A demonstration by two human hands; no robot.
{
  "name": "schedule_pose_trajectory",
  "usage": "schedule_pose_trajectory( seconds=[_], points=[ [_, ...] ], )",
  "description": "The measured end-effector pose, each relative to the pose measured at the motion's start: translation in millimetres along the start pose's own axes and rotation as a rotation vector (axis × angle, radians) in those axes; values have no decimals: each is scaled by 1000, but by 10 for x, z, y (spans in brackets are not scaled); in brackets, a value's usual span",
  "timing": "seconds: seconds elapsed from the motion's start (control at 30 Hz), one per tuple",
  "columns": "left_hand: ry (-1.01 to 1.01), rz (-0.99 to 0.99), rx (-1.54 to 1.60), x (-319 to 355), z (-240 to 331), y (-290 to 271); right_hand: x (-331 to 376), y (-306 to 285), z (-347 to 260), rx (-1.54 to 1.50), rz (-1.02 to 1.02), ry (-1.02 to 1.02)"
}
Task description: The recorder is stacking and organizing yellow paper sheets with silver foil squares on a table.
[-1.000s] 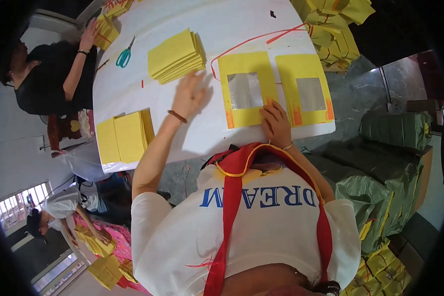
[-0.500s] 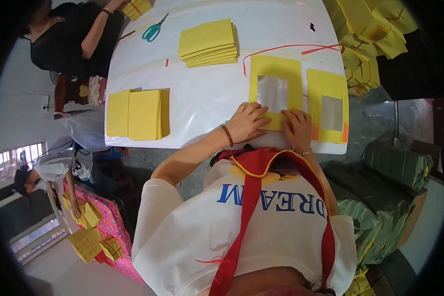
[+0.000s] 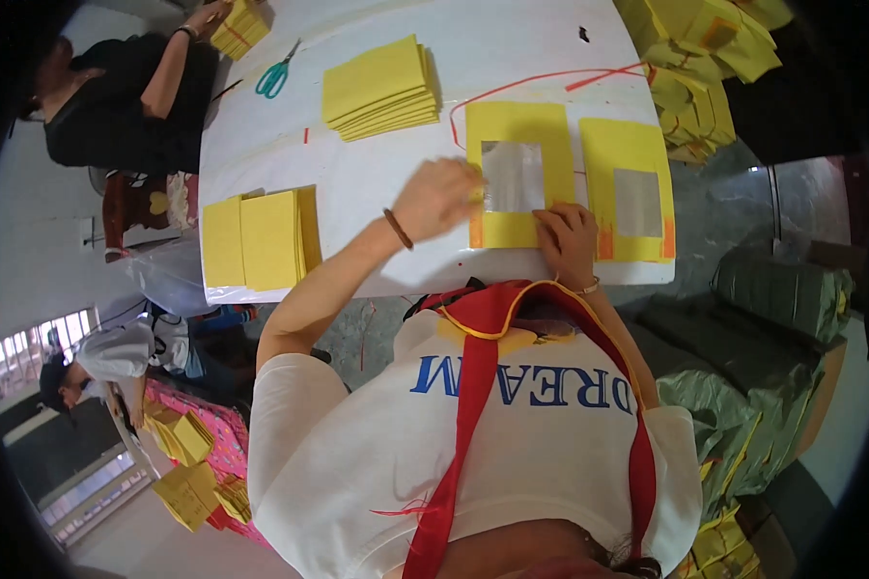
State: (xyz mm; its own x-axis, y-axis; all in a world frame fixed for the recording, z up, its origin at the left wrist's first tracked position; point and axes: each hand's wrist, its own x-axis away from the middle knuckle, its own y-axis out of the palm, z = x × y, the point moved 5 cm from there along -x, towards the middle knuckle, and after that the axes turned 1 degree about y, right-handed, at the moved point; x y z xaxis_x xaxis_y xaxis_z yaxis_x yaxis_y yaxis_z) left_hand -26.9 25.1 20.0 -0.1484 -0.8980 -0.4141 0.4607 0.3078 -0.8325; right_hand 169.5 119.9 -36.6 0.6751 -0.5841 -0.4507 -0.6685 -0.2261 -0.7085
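A yellow paper envelope (image 3: 556, 174) with a clear window lies on the table in front of me. My left hand (image 3: 436, 203) is at its left edge, with fingers smeared by motion. On the envelope's lower right part rest the bent, slightly parted fingers of my right hand (image 3: 568, 239). Just right of that hand lies a second windowed yellow envelope (image 3: 599, 154) with orange patches at its near corners.
A stack of yellow envelopes (image 3: 377, 87) sits farther back, another stack (image 3: 270, 227) at the left. Teal scissors (image 3: 275, 77) and red string (image 3: 512, 85) lie on the white table (image 3: 377, 183). A person in black (image 3: 130, 106) sits at far left; yellow bundles (image 3: 695, 116) are piled beyond the right edge.
My left hand has lifted off the envelope's near edge and moved left and away from me. My right hand stays at the lower right part. The whole view has shifted slightly.
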Motion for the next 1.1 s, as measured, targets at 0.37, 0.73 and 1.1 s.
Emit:
schedule_pose_trajectory(
  seconds=[0.37,0.73,1.1],
  points=[
    [-11,-235,39,66,321,406,-245,-123,459,-832,-299,705],
    [-206,-156,253,43,153,386,-268,-62,537,-807,-473,726],
    [-447,-162,443,69,24,384,-339,-57,570,-787,-488,772]
  ],
)
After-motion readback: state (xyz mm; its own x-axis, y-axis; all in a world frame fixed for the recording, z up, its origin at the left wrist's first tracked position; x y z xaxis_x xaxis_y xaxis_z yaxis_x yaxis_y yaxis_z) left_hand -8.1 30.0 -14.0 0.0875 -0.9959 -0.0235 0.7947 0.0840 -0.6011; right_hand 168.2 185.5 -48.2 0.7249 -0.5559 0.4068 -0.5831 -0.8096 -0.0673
